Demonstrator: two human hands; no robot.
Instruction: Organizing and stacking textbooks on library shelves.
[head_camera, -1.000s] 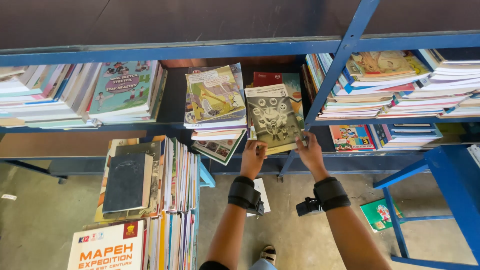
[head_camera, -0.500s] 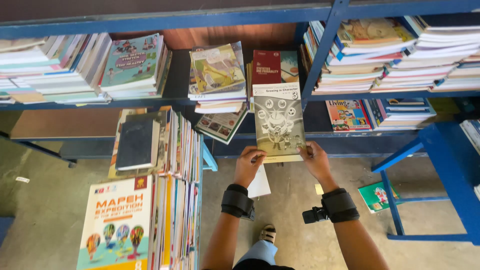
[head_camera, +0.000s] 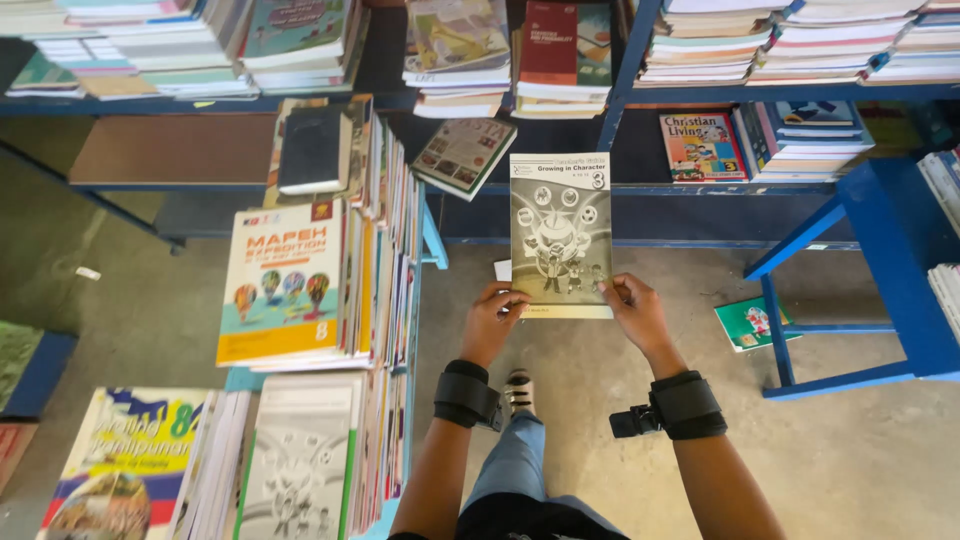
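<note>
I hold a thin grey booklet (head_camera: 560, 232) with a cartoon cover upright in front of me, over the concrete floor. My left hand (head_camera: 493, 322) grips its lower left corner and my right hand (head_camera: 636, 314) grips its lower right corner. Both wrists wear black straps. Behind the booklet stands a blue metal shelf (head_camera: 640, 95) loaded with book stacks, among them a dark red book (head_camera: 549, 42) on a pile.
At my left, a low blue rack (head_camera: 432, 238) holds rows of upright books, with an orange-and-white workbook (head_camera: 282, 282) in front. A green booklet (head_camera: 752, 323) lies on the floor by a blue frame (head_camera: 890, 290) at right. My foot (head_camera: 517, 388) is below.
Both hands have drawn the grey booklet off the shelf pile and down toward me, away from the shelf. The view has tilted downward, showing more of the floor and the low rack.
</note>
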